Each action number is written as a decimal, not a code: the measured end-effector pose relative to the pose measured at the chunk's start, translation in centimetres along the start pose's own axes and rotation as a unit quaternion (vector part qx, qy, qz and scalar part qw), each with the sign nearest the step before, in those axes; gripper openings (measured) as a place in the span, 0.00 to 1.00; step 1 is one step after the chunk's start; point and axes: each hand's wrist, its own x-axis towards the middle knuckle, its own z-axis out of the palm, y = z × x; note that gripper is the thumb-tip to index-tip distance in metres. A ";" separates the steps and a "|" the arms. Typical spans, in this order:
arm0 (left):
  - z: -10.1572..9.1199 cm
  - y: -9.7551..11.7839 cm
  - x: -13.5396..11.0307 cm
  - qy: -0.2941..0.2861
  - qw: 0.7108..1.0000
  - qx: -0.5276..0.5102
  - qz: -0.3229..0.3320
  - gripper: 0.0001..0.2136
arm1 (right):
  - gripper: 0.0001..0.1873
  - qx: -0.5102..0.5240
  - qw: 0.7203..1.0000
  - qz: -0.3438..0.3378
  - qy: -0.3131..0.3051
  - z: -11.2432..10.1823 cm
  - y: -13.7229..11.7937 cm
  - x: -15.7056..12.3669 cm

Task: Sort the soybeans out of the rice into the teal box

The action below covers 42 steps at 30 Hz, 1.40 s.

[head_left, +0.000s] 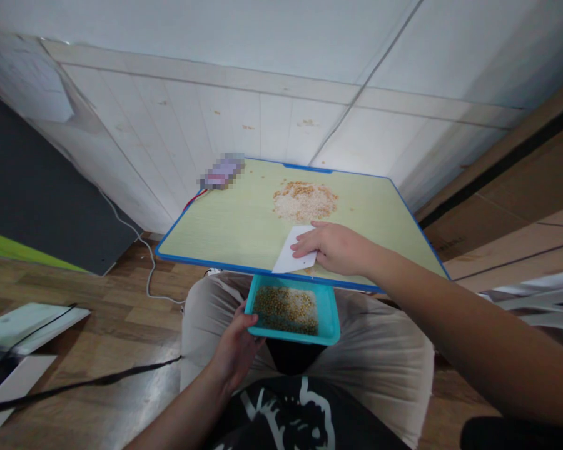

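My left hand (239,344) grips the near left corner of a teal plastic tub (329,331), thumb over its rim. Inside the tub lies a mix of yellow soybeans and pale grains (286,309). The tub sits just below the front edge of a small yellow-green table (216,231) with a blue border. On the tabletop, my right hand (335,247) holds a white card (288,253), its fingers lying over the card's right side. A few grains show by the card at the table edge. Beyond the card is a pile of pale grains and soybeans (304,201).
A pixelated object (223,172) rests at the table's back left corner with a red and blue cord. Behind the table stands a white panelled wall (272,112). Large cardboard boxes (511,200) are on the right. A white cable (150,275) runs along the wooden floor at left.
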 end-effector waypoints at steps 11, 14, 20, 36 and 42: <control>0.2 0.0 -0.1 0.001 1.000 0.014 -0.005 0.29 | 0.28 -0.021 1.000 0.005 0.009 -0.6 0.9 -2.3; 0.3 0.0 -0.1 0.000 1.000 0.008 -0.004 0.28 | 0.28 -0.032 0.999 0.003 0.006 -0.8 0.9 -2.8; 0.6 0.0 -0.2 0.000 1.000 0.007 -0.002 0.25 | 0.28 -0.041 0.999 -0.009 0.018 -0.7 1.1 -3.8; 0.9 0.3 -0.2 0.015 1.000 0.027 -0.005 0.26 | 0.25 -0.168 0.968 0.133 0.131 -5.5 2.2 -4.1; 1.1 0.3 -0.3 0.020 1.000 0.020 -0.010 0.25 | 0.25 -0.224 0.953 0.206 0.002 -5.6 3.3 -2.1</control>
